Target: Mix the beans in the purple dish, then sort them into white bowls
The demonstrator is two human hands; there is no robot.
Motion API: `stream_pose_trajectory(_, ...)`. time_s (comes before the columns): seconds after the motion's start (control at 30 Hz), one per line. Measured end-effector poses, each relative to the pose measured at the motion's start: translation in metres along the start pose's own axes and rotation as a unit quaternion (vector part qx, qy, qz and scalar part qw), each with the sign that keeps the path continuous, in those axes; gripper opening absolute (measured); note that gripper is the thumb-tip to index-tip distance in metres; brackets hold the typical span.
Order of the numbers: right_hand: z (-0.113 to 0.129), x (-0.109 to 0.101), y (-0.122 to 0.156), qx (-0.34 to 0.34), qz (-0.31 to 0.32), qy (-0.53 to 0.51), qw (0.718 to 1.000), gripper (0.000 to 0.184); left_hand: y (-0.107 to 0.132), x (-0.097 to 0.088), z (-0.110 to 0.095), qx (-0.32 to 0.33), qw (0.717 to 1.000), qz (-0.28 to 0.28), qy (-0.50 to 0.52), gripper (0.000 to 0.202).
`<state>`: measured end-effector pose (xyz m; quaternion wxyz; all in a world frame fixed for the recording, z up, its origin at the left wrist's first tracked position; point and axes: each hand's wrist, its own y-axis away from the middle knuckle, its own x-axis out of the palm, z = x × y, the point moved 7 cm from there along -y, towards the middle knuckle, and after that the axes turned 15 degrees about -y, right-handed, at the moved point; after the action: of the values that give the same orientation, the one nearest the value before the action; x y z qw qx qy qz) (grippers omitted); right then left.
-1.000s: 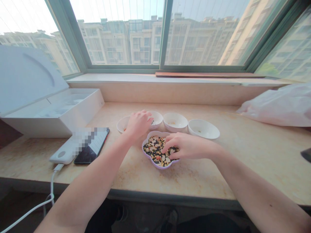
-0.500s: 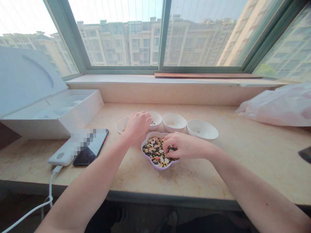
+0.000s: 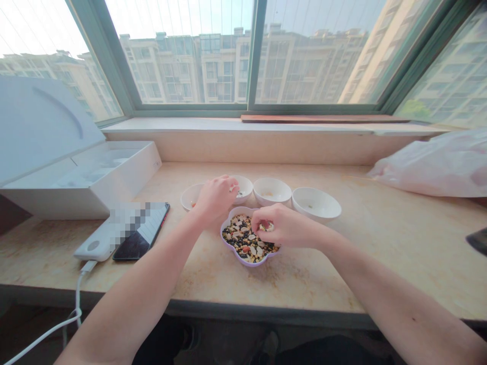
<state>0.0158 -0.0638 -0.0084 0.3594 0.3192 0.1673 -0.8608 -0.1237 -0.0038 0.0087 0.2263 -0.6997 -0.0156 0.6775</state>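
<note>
I am holding my right hand (image 3: 285,225) over the right side of the purple bowl (image 3: 253,264), thumb and forefinger curling close; whether they are gripping anything, I cannot tell. My left hand (image 3: 216,197) is arching over the second white bowl (image 3: 247,185) from the left, its grip undeterminable. The purple bowl is standing midway between the tabletop's (image 3: 380,228) front and back edges. In my judgement, picking is demanding a light pinch: smooth, rounded beans (image 3: 238,242) are likely slipping, while flat, pale peanuts (image 3: 259,251) are offering easier edges.
</note>
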Motion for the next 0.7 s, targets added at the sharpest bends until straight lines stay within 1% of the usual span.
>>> stream_pose_trajectory(0.17,-0.012,-0.001,-0.004,0.009,-0.025,-0.02,0.999,0.022,0.002,-0.001,-0.004,0.01,0.999,0.0,0.032,0.03)
stream_pose_trajectory(0.27,-0.017,-0.001,-0.007,-0.002,-0.033,-0.017,0.999,0.028,0.003,0.0,-0.006,0.023,0.999,-0.001,0.042,0.029)
stream_pose_trajectory(0.37,-0.019,-0.001,-0.007,-0.009,-0.034,-0.036,0.999,0.029,0.003,0.0,-0.008,0.037,0.998,-0.004,0.054,0.028)
stream_pose_trajectory(0.43,-0.02,-0.001,-0.007,0.006,-0.04,-0.058,0.997,0.027,0.003,-0.001,-0.01,0.051,0.997,-0.005,0.065,0.027)
stream_pose_trajectory(0.5,-0.023,-0.005,-0.006,0.027,-0.071,-0.085,0.993,0.026,0.003,-0.003,-0.014,0.073,0.994,-0.003,0.084,0.027)
stream_pose_trajectory(0.57,-0.026,-0.012,-0.004,0.042,-0.12,-0.125,0.984,0.025,0.003,-0.006,-0.019,0.095,0.989,0.004,0.113,0.026)
stream_pose_trajectory(0.63,-0.029,-0.02,-0.002,0.044,-0.167,-0.168,0.971,0.025,0.004,-0.006,-0.024,0.11,0.982,0.029,0.153,0.026)
stream_pose_trajectory(0.7,-0.031,-0.028,-0.001,0.042,-0.21,-0.192,0.958,0.027,0.005,-0.004,-0.028,0.114,0.97,0.067,0.205,0.028)
